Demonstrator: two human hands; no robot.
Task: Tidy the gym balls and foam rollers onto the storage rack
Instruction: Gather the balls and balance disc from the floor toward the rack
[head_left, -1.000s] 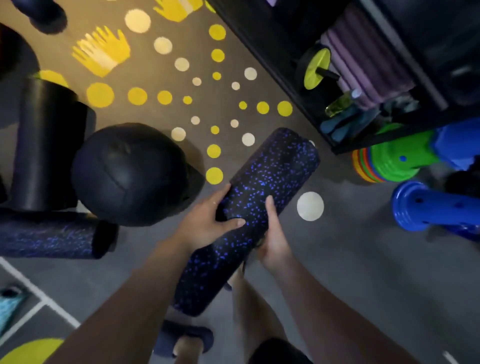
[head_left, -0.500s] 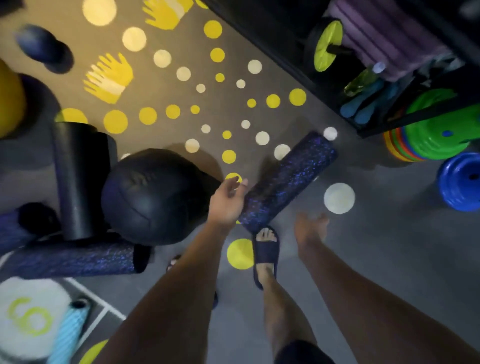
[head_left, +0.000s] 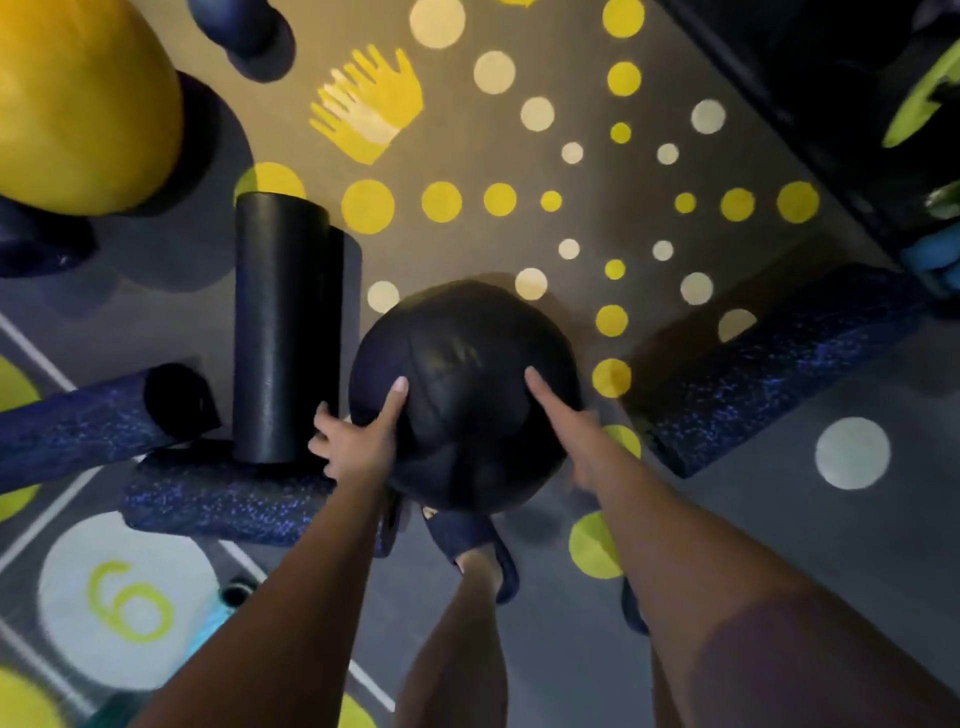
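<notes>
A large black medicine ball (head_left: 467, 364) sits on the floor at the centre. My left hand (head_left: 358, 441) presses on its left side and my right hand (head_left: 566, 421) on its right side, fingers spread over it. A blue-speckled foam roller (head_left: 769, 374) lies on the floor to the right, free of both hands. A plain black foam roller (head_left: 285, 327) stands left of the ball, with two more speckled rollers (head_left: 67, 431) (head_left: 223, 499) beside and below it. The dark storage rack (head_left: 831, 104) fills the upper right corner.
A big yellow gym ball (head_left: 78, 104) is at the upper left, with a small dark blue ball (head_left: 244, 26) above it and another dark ball (head_left: 36, 239) below. A teal roller (head_left: 213, 623) lies near my feet in slippers (head_left: 467, 535). Painted dots and handprints mark the floor.
The speckled roller that both hands held a second ago now lies on the floor at the right. Both hands have moved left onto the black medicine ball.
</notes>
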